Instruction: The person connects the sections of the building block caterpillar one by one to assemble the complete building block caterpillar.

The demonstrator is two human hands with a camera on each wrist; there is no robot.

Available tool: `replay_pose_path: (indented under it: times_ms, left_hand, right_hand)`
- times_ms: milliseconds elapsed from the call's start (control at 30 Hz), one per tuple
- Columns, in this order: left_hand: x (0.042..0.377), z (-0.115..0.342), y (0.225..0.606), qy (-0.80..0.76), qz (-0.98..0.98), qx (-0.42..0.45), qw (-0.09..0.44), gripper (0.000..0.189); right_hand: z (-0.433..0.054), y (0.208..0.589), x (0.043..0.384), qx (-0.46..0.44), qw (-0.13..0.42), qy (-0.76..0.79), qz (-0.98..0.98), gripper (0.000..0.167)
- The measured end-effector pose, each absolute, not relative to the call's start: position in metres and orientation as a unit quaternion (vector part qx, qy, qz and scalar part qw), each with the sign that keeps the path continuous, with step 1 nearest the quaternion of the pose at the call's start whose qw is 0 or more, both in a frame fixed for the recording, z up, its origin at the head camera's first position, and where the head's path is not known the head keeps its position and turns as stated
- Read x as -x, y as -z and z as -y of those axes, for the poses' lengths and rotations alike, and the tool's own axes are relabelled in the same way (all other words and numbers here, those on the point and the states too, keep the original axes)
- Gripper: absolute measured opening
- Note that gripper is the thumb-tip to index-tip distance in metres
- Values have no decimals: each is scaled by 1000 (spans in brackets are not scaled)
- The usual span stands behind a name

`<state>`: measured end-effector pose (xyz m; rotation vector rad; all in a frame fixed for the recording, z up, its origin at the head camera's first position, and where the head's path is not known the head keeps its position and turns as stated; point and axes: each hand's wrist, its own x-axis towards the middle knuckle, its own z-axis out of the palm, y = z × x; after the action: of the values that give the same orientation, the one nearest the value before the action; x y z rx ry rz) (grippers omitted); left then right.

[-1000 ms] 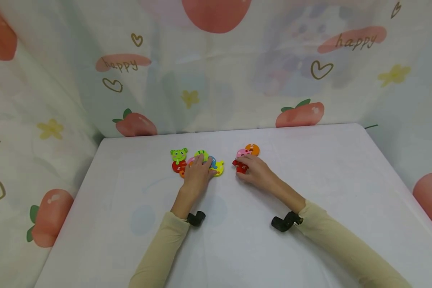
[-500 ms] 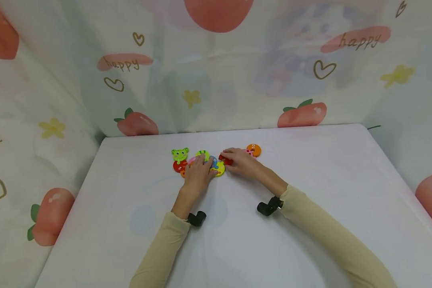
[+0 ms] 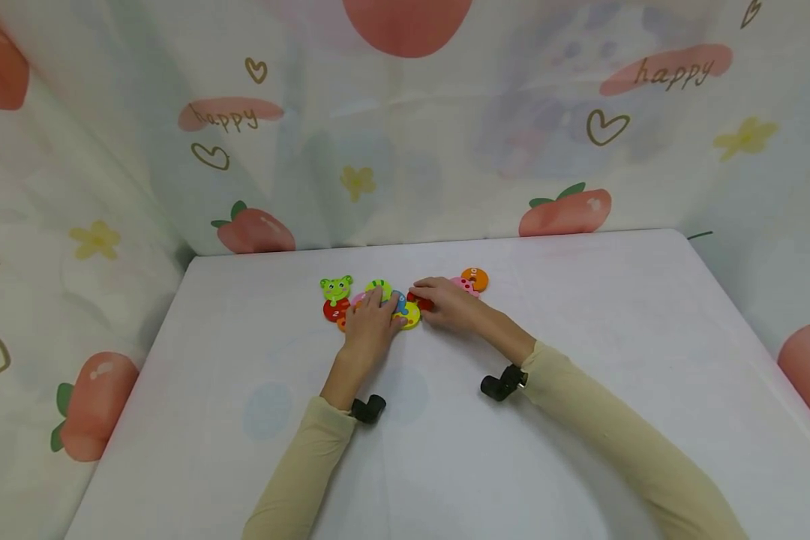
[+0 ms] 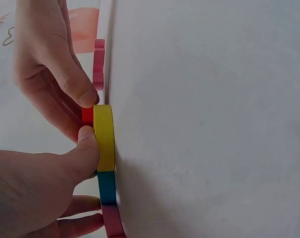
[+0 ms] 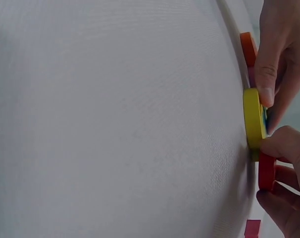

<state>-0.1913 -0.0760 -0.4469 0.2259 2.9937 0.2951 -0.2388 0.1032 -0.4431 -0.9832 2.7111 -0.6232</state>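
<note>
Numbered caterpillar puzzle pieces form a joined row on the table, led by a green animal head (image 3: 336,288) and a red piece (image 3: 334,310) marked 2. My left hand (image 3: 369,328) rests over the row's middle, hiding part of it; its thumb (image 4: 85,153) presses the top of the yellow piece (image 4: 105,139), with fingers reaching over the blue piece (image 4: 107,188). Thumb and fingers of my right hand (image 3: 448,304) pinch a red puzzle piece (image 5: 267,172) at the yellow piece's right edge. In the right wrist view the red piece overlaps the yellow one's top edge.
Beyond the right hand lie a pink spotted piece (image 3: 468,286) and an orange piece (image 3: 475,278) marked 10. The white-covered table (image 3: 405,450) ends at a printed curtain (image 3: 418,150) behind. Black wrist cameras (image 3: 502,383) hang below both wrists.
My right hand has carried the red piece left, from beside the pink piece to the yellow piece, and moved little in the last half second. The left hand has stayed in place.
</note>
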Motion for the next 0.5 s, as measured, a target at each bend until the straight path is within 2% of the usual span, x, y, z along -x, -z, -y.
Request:
replay_pose_path:
  times_ms: [500]
  left_hand:
    - [192,74,451,-91,-992,-63,55,59]
  right_hand:
    - [-101,444,247,334,117,191,-916,51]
